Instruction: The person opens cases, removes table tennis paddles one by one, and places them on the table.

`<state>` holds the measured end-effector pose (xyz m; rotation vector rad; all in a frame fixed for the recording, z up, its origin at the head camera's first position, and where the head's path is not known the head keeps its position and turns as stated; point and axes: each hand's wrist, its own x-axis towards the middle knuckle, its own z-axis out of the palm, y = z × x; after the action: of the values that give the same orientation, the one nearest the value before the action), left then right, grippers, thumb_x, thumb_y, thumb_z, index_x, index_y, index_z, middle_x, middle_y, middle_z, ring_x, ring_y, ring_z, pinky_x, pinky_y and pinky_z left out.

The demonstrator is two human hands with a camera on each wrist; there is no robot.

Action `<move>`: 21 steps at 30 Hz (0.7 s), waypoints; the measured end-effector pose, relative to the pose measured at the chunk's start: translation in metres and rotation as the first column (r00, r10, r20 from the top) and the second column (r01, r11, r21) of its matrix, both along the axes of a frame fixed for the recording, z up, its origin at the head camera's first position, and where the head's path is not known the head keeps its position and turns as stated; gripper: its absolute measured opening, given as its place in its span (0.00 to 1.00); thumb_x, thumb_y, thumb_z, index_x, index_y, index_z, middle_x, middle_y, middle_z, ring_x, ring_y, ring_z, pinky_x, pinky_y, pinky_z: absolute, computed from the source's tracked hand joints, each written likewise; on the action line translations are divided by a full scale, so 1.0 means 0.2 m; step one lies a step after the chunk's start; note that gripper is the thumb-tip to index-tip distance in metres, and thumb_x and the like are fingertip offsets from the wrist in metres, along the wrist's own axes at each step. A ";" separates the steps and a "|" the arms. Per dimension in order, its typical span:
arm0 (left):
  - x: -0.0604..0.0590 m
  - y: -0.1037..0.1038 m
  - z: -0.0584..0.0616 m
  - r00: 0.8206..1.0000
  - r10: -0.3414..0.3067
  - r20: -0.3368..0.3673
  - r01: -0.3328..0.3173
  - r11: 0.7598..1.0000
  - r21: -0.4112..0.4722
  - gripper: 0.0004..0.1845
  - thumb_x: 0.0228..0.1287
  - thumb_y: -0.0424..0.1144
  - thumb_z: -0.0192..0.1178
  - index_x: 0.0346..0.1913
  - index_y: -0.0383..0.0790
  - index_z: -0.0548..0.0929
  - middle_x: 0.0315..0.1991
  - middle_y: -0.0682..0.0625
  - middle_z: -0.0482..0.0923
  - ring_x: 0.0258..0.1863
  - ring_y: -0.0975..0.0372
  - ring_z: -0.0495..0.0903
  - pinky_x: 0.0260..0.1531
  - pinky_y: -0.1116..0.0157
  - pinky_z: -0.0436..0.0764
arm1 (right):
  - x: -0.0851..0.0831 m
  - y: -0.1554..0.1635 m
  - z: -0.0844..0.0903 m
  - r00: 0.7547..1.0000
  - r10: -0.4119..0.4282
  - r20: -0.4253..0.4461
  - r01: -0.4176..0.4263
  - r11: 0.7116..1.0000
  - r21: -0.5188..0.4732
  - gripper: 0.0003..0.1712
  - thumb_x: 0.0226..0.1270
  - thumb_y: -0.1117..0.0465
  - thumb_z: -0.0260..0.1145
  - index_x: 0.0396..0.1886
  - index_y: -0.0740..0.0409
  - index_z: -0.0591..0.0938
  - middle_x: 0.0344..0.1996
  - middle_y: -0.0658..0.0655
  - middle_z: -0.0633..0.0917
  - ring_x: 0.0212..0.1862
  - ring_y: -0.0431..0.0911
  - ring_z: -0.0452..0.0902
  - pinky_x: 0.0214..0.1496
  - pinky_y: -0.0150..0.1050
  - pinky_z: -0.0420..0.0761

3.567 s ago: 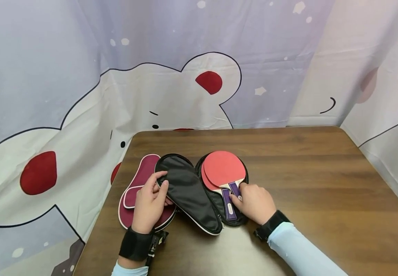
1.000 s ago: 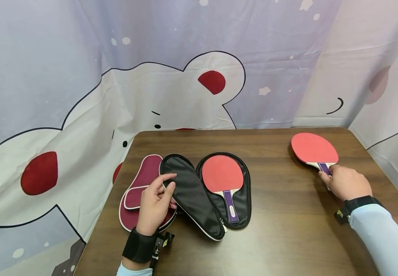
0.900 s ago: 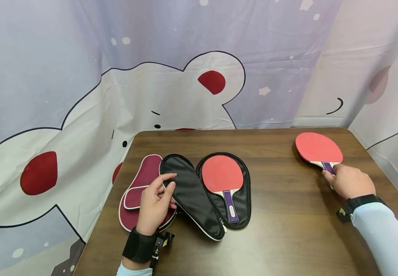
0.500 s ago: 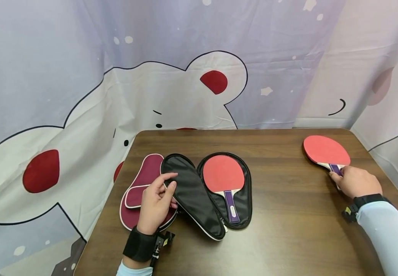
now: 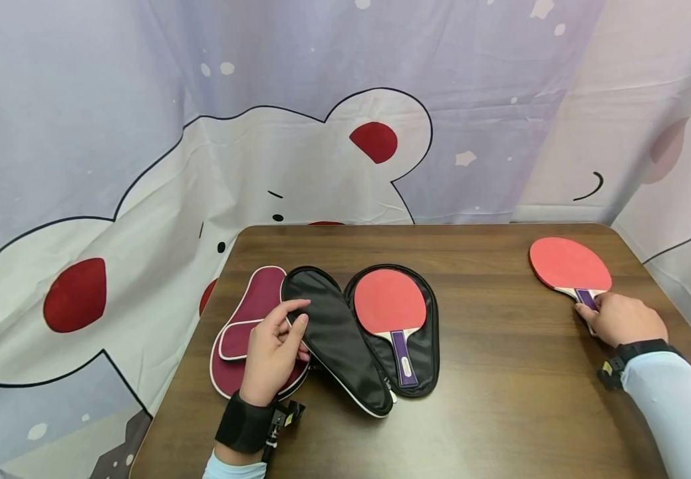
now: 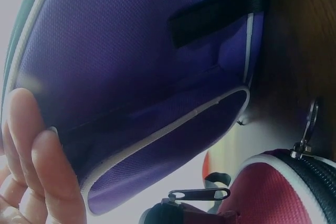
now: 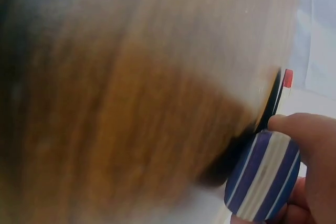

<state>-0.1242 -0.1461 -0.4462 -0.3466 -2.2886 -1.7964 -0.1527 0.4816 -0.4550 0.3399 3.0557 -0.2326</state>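
1. One wooden table (image 5: 501,399) fills the head view, backed by one bear-print curtain (image 5: 261,166).
2. Two paddle cases: a maroon case (image 5: 249,319) zipped at the left, and beside it a black case (image 5: 345,346) splayed open in two halves.
3. Two red paddles: one paddle in the case (image 5: 388,303) lies in the black case's right half; the second paddle (image 5: 569,264) sits far right on the table.
4. The left hand (image 5: 273,352) pinches the black case's open flap, thumb over its edge.
5. The right hand (image 5: 623,319) curls round the second paddle's handle.
6. Only the left wrist view shows the flap's outer side, seemingly purple, plus zipper pulls (image 6: 199,195); only the right wrist view shows the handle's striped butt (image 7: 262,177).
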 end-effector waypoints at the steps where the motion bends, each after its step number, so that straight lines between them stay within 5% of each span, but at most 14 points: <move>1: 0.00 0.00 0.00 1.000 0.000 0.001 0.000 1.000 0.002 0.15 0.83 0.36 0.65 0.65 0.40 0.87 0.16 0.52 0.75 0.16 0.60 0.85 0.21 0.60 0.88 | 0.00 0.00 0.00 1.000 -0.003 0.003 0.003 1.000 -0.001 0.25 0.80 0.48 0.67 0.25 0.59 0.77 0.22 0.60 0.73 0.26 0.57 0.71 0.28 0.54 0.72; 12: 0.00 0.01 -0.01 1.000 -0.002 0.004 0.002 1.000 0.010 0.15 0.81 0.36 0.66 0.65 0.40 0.87 0.16 0.52 0.76 0.16 0.59 0.85 0.20 0.60 0.88 | -0.01 0.00 -0.01 0.999 -0.042 0.027 0.043 0.999 -0.032 0.30 0.80 0.45 0.66 0.46 0.75 0.79 0.32 0.73 0.80 0.30 0.63 0.76 0.28 0.61 0.77; 21: 0.00 0.01 0.00 1.000 0.003 -0.001 -0.003 1.000 0.004 0.15 0.82 0.36 0.66 0.65 0.40 0.87 0.16 0.52 0.76 0.16 0.60 0.85 0.21 0.60 0.88 | 0.01 -0.02 0.00 0.999 -0.044 0.009 0.044 0.999 -0.018 0.41 0.79 0.40 0.67 0.52 0.82 0.77 0.37 0.78 0.81 0.33 0.65 0.77 0.32 0.67 0.80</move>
<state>-0.1234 -0.1447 -0.4464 -0.3433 -2.2833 -1.7995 -0.1516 0.4785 -0.4547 0.4064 3.0381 -0.2597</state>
